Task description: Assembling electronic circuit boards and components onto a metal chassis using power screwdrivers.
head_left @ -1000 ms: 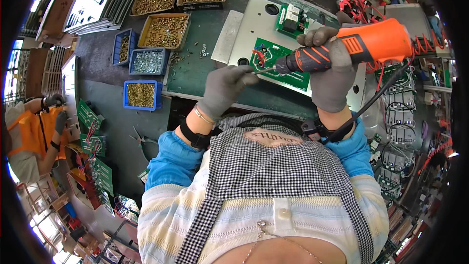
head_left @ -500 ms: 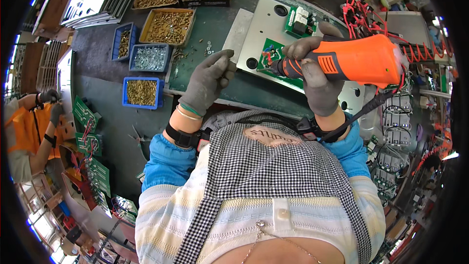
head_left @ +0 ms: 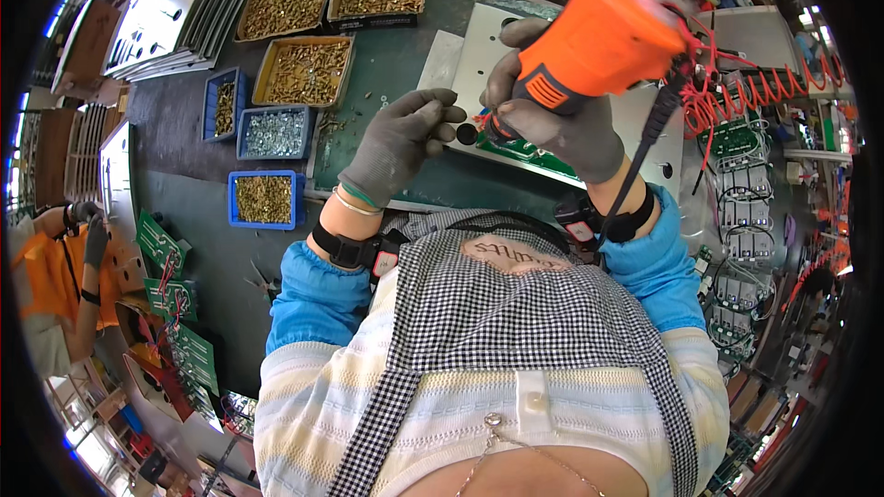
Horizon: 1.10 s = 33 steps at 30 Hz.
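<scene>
My right hand [head_left: 580, 136], in a grey glove, grips an orange and black electric screwdriver [head_left: 603, 32]. The tool leans with its rear end up and away to the right, its tip end low over a green circuit board [head_left: 545, 160]. That board lies on a pale metal plate [head_left: 482, 46] with round black grommets; tool and hand cover much of both. Just left of the plate's near corner is my gloved left hand [head_left: 396, 143], its fingers curled and thumb pressed in. Whatever those fingers may hold is too small to make out.
Cardboard trays [head_left: 287, 5] and blue bins [head_left: 267, 200] of brass-coloured and silver fasteners stand at the left. Stacked metal plates [head_left: 170, 23] lie beyond. Red coiled cable [head_left: 764, 87] and wired board assemblies [head_left: 741, 212] are at right. Another person's hands [head_left: 92, 225] work at far left.
The screwdriver has swung from nearly level to steeply tilted, its rear end rising away from me, and its tip end has shifted left. My left hand has moved slightly, its fingers still curled.
</scene>
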### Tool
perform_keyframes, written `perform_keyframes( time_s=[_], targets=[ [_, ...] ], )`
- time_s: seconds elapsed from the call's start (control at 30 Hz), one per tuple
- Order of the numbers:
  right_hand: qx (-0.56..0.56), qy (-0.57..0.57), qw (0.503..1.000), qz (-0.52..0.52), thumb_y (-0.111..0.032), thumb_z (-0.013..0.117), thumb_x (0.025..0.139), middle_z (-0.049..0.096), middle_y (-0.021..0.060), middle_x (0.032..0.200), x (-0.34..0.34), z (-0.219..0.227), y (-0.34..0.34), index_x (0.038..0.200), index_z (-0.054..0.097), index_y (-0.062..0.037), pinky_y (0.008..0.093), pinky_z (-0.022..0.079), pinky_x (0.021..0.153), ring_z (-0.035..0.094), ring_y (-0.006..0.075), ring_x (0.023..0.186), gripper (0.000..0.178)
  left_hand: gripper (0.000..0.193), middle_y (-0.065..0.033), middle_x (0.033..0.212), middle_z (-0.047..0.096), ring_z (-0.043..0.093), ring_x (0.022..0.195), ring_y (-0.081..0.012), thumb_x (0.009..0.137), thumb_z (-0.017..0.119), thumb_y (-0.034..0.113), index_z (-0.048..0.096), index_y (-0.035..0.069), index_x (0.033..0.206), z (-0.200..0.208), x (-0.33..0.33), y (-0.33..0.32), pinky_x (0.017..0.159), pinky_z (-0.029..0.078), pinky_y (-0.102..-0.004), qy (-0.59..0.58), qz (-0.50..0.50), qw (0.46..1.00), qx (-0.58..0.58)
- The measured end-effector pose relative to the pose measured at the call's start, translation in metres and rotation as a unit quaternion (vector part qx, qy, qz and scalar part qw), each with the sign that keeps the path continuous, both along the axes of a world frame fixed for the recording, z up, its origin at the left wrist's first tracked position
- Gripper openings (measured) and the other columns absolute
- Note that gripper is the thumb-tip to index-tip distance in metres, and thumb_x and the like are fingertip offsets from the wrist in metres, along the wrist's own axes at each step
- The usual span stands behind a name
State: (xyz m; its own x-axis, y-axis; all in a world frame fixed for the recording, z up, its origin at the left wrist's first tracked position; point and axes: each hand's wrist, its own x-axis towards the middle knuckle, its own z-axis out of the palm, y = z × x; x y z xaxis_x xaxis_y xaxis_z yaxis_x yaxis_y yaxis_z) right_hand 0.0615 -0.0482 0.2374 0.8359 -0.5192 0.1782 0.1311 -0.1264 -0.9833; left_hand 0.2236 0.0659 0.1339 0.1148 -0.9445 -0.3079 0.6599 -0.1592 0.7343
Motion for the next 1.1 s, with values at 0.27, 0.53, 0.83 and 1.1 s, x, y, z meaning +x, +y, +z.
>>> perform_keyframes(
  time_s=[0.27, 0.53, 0.83, 1.1],
  targets=[
    [-0.040, 0.041, 0.998, 0.008, 0.005, 0.062, 0.069, 0.058, 0.0053, 0.075, 0.000, 0.011, 0.003, 0.126, 0.040, 0.0009, 0.0316, 0.049, 0.070, 0.057, 0.0165, 0.076, 0.061, 0.047, -0.0026, 0.080, 0.053, 0.047, 0.067, -0.0080, 0.095, 0.051, 0.022, 0.041, -0.008, 0.129, 0.001, 0.001, 0.002, 0.059, 0.037, -0.0170, -0.077, -0.030, 0.997, 0.002],
    [0.004, -0.308, 0.950, -0.047, -0.037, 0.056, 0.086, 0.050, 0.0058, 0.084, -0.035, 0.048, -0.015, 0.106, 0.046, -0.0026, 0.0398, 0.045, 0.078, 0.051, 0.0191, 0.079, 0.041, 0.041, -0.0096, 0.100, 0.061, 0.054, 0.076, -0.0077, 0.092, 0.047, 0.007, 0.040, -0.010, 0.130, 0.009, -0.005, -0.003, 0.063, 0.043, -0.0177, -0.071, -0.090, 0.993, -0.035],
    [0.033, -0.235, 0.959, -0.155, -0.043, 0.055, 0.086, 0.047, 0.0067, 0.084, -0.030, 0.027, -0.009, 0.090, 0.049, -0.0030, 0.0407, 0.044, 0.084, 0.048, 0.0215, 0.086, 0.040, 0.036, -0.0102, 0.090, 0.066, 0.056, 0.068, -0.0080, 0.091, 0.058, 0.014, 0.054, -0.009, 0.117, 0.016, -0.005, -0.012, 0.060, 0.046, -0.0186, -0.239, -0.115, 0.963, -0.039],
    [0.053, -0.262, 0.946, -0.181, -0.039, 0.057, 0.086, 0.048, 0.0048, 0.084, -0.018, 0.023, -0.008, 0.099, 0.051, -0.0018, 0.0416, 0.046, 0.085, 0.050, 0.0205, 0.085, 0.039, 0.040, -0.0101, 0.090, 0.068, 0.054, 0.066, -0.0071, 0.087, 0.066, 0.023, 0.059, -0.008, 0.111, 0.004, 0.001, -0.014, 0.059, 0.043, -0.0184, -0.159, -0.079, 0.979, -0.103]
  ],
)
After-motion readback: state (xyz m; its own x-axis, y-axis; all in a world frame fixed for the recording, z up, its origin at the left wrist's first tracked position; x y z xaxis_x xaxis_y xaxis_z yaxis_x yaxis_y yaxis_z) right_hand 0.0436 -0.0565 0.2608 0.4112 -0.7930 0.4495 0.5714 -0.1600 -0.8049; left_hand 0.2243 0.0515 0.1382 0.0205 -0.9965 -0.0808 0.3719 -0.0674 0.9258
